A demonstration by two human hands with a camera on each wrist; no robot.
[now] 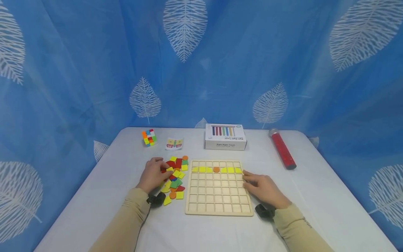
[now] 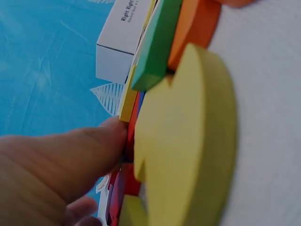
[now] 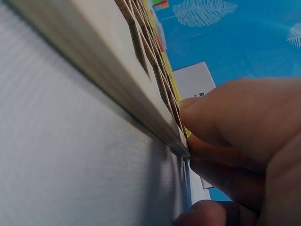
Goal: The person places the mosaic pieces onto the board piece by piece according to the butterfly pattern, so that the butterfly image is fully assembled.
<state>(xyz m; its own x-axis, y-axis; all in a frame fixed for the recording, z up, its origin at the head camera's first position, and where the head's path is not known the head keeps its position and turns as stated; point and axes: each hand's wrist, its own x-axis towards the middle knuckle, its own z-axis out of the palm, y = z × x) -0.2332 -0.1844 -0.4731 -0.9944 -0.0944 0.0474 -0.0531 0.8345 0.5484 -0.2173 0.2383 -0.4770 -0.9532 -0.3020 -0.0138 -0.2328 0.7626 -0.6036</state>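
Note:
The wooden grid board (image 1: 219, 209) lies flat, with a row of yellow pieces (image 1: 231, 170) and one orange disc (image 1: 216, 169) near its far side. At its right edge rests my right hand (image 1: 262, 189); in the right wrist view the thumb and fingers (image 3: 221, 113) touch the board's edge (image 3: 141, 103). My left hand (image 1: 153, 175) is over the loose coloured pieces (image 1: 179, 195) left of the board, thumb and fingers at a small yellow piece (image 1: 170, 169). In the left wrist view the thumb (image 2: 94, 150) touches the pile behind a large yellow piece (image 2: 174, 136); whether it grips one is unclear.
Behind the pieces are a colourful puzzle cube (image 1: 149, 137) and a small printed card (image 1: 174, 144). A white box (image 1: 225, 137) stands beyond the board. To the right lies a red microphone-shaped object (image 1: 283, 149). A blue leaf-patterned cloth (image 1: 201, 70) hangs behind the table.

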